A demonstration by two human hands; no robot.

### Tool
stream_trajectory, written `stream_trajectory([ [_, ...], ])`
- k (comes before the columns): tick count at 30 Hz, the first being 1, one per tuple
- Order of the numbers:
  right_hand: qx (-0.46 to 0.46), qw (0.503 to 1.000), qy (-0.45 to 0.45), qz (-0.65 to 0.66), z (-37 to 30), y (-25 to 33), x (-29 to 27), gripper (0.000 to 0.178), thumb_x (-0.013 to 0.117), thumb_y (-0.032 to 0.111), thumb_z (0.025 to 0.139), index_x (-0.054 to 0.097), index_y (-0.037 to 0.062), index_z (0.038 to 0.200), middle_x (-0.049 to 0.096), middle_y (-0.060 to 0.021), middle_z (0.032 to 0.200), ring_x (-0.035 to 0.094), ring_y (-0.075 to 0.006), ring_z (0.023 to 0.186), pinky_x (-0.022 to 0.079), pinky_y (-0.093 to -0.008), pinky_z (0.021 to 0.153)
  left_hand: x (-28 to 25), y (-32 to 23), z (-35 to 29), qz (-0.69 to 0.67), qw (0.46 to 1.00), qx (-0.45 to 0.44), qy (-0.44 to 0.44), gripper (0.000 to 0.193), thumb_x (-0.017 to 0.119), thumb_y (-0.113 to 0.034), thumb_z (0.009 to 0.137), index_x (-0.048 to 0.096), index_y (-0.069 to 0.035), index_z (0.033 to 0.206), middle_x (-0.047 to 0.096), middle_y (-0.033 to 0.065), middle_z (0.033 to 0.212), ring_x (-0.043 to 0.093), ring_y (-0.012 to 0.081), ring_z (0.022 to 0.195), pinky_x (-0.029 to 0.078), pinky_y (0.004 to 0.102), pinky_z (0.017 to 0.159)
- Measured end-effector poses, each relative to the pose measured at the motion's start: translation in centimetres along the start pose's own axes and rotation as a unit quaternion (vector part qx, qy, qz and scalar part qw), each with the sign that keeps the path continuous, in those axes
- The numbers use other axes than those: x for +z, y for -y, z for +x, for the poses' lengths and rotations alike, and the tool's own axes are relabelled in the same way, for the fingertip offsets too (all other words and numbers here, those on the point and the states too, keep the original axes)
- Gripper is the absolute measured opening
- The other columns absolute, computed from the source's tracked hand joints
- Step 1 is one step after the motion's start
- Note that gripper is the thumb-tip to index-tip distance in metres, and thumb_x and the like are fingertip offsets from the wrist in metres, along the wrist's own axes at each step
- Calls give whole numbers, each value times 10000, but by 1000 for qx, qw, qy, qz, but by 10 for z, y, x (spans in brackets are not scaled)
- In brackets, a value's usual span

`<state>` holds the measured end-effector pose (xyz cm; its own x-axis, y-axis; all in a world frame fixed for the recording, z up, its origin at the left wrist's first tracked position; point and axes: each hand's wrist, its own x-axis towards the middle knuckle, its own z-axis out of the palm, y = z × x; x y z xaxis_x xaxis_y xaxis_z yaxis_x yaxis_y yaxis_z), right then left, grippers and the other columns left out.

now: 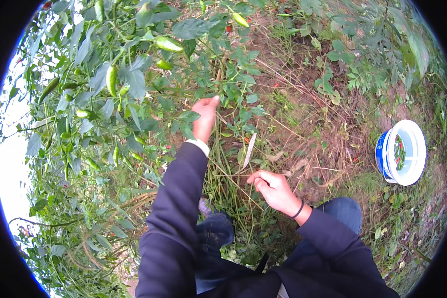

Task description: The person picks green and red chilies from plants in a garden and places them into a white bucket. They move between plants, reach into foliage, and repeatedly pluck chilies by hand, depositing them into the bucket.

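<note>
Bearing print [380, 147] stands the bucket [386, 161]; left grip [206, 115] unclear among leaves [189, 116], right grip [275, 190] unclosed.

You have two bare hands in view, one left hand [204, 118] and one right hand [279, 192], and two dark sleeves [176, 184]. You wear one dark wristband [298, 209] and show two legs in blue denim [343, 211]. Among the leaves you can count at least ten green peppers [111, 81]; foliage hides the exact total. You have one white-and-blue bucket [420, 149]; the small green and red pieces [399, 153] inside are too tiny to number.
</note>
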<state>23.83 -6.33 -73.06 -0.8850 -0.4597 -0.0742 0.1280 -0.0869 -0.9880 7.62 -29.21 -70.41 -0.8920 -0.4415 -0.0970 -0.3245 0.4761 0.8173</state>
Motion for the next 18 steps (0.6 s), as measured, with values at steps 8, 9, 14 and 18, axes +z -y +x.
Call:
stream_trajectory([
  [8,-5,999,-23,-35,-1,3,-2,133,508,76,856,619,36,918,597,-67,706,541,-125,608,438,-276,575,22,-10,-16,287,950,123,-12,358,687,-328,779,618,23,778,598,175,664,594,310,621,464,379,613],
  [9,-10,999,-32,-31,0,4,-3,138,504,73,857,617,30,923,603,-69,718,549,-128,620,445,-276,587,16,-11,-31,267,951,158,-1,334,685,-306,783,619,21,782,597,166,662,585,305,605,463,374,599],
  [14,-142,978,-139,-57,9,16,-8,168,512,111,896,610,-5,969,625,-114,821,597,-189,692,475,-310,644,-9,-21,-105,221,898,380,8,173,697,-171,780,641,-12,817,522,77,591,487,186,472,403,308,458],
  [18,-186,951,-213,-126,32,21,-12,255,538,178,905,610,-21,1047,629,-159,881,609,-243,712,477,-328,640,-4,-36,-130,214,892,393,57,157,704,-160,773,641,-29,832,543,60,619,508,165,486,419,285,461],
])
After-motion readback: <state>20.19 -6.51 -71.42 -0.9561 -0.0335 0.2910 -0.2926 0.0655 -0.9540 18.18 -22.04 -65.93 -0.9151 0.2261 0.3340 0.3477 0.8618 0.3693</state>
